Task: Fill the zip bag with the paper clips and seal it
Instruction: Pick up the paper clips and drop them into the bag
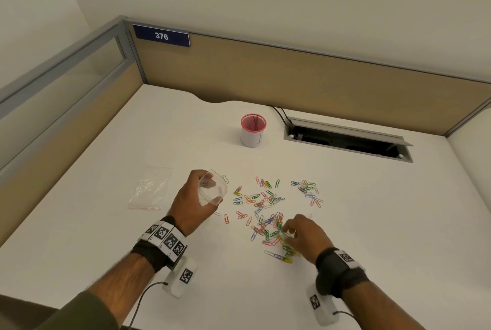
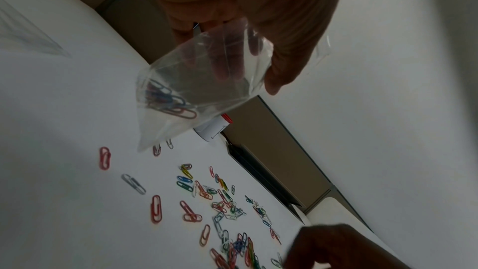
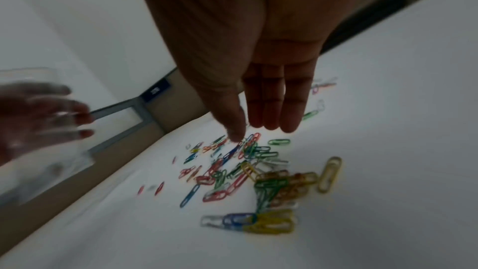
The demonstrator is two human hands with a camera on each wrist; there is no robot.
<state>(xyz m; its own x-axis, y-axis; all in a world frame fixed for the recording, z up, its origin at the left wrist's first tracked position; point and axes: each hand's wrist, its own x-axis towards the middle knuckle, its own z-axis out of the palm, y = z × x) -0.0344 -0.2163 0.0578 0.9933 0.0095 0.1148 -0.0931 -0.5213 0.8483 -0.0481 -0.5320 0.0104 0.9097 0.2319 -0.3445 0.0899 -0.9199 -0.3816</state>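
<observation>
Fingers [image 2: 282, 64] of the left hand [image 1: 191, 197] curl round the zip bag [image 2: 196, 81], propping its mouth open for loading; right hand [image 1: 305, 234], fingers straight, reaches into paper clips [image 1: 268, 212] scattered on the counter [image 1: 372, 223].

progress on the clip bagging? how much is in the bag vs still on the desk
Early stage. Done: a few clips sit at the bottom of the zip bag, which the left hand holds in its grip, mouth open. In hand: the right hand reaches into the paper clips. Left: most clips still lie on the desk; bag unsealed.
</observation>
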